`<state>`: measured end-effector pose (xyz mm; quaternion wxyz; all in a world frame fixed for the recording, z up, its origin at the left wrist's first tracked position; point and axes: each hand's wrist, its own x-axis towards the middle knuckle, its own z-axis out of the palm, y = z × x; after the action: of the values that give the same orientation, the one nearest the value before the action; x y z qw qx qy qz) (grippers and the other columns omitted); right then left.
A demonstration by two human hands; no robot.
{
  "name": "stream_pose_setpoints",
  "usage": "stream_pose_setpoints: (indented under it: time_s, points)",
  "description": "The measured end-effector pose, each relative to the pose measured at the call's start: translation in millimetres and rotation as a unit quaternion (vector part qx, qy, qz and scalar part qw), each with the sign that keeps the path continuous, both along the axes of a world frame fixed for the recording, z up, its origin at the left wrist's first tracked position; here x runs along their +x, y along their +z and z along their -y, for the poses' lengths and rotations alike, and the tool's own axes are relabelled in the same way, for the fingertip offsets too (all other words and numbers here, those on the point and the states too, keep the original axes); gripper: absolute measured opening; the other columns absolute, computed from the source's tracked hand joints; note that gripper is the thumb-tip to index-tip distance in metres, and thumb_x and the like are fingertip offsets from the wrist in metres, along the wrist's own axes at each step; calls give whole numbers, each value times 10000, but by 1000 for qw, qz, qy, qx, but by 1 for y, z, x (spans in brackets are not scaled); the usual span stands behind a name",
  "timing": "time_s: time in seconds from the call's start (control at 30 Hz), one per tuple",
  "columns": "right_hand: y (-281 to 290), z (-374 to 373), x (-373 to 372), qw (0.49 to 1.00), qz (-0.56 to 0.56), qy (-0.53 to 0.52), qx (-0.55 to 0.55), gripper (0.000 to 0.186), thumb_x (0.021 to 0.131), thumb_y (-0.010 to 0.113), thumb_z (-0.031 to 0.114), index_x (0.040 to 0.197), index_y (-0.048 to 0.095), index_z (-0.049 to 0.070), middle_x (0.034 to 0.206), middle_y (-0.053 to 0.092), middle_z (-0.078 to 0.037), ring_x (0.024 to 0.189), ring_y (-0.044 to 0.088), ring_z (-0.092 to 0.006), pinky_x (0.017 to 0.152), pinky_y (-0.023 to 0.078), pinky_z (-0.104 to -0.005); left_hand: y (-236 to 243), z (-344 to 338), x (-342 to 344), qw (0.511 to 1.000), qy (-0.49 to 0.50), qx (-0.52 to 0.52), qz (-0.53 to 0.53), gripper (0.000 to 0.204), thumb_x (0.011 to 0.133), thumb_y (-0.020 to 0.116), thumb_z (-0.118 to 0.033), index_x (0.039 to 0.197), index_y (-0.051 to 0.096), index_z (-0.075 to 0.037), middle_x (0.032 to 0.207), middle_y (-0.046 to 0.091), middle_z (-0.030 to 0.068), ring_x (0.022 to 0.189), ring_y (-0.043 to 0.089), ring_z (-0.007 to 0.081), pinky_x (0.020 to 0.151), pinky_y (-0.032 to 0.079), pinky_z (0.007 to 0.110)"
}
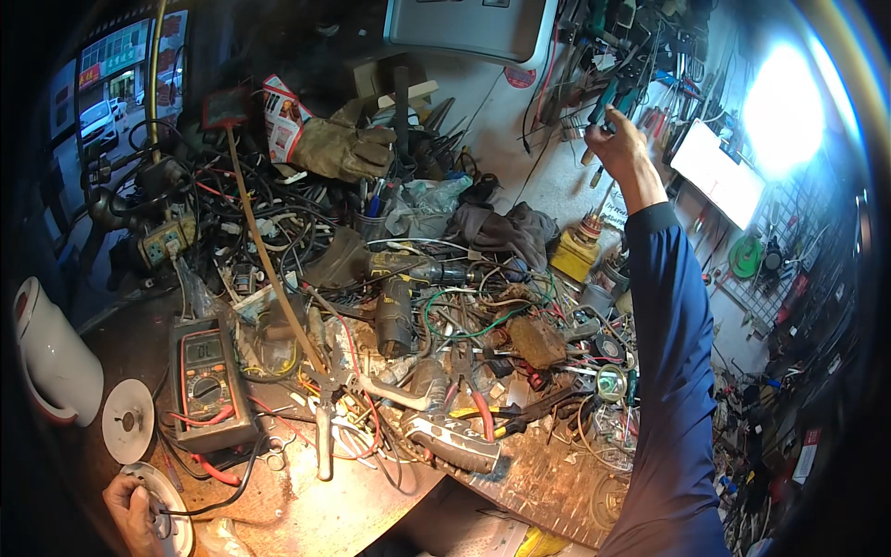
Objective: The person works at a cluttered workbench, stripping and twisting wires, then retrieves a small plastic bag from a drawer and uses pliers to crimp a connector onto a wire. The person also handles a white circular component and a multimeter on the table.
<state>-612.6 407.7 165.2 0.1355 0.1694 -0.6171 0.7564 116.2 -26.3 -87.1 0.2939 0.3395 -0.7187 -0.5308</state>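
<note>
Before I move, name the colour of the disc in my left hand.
Off-white; the disc in your left hand shows best in the head view.

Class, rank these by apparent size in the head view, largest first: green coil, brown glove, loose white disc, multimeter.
1. Multimeter
2. Brown glove
3. Loose white disc
4. Green coil, though it hangs farther away
</note>
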Motion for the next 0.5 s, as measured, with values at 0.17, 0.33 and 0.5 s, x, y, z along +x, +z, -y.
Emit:
stream_pose_setpoints:
  time_s: [0.17,0.33,0.5]
  points:
    - [37,-3,11,999,-49,16,-7,247,1000,656,269,1062,539,60,839,567,-105,762,575,-227,740,521,-407,3,4,-12,972,-77,-209,69,402,958,637,-359,1140,674,-2,1086,680,188,949,664,287,840,542,339]
    - [74,26,24,946,35,174,-273,245,1035,518,183,1089,502,-56,941,621,-181,793,574,-271,719,509,-379,-26,10,18,998,-4,-44,-48,189,943,621,-189,1033,560,-35,875,548,28,670,475,72,615,397,223]
    - [49,-36,-31,960,-73,253,-95,224,1044,500,169,1156,542,-21,972,582,-80,831,516,-181,771,443,-295,-19,1,-1,997,24,-60,-44,183,878,671,-168,898,688,13,744,630,21,682,559,96,621,442,271]
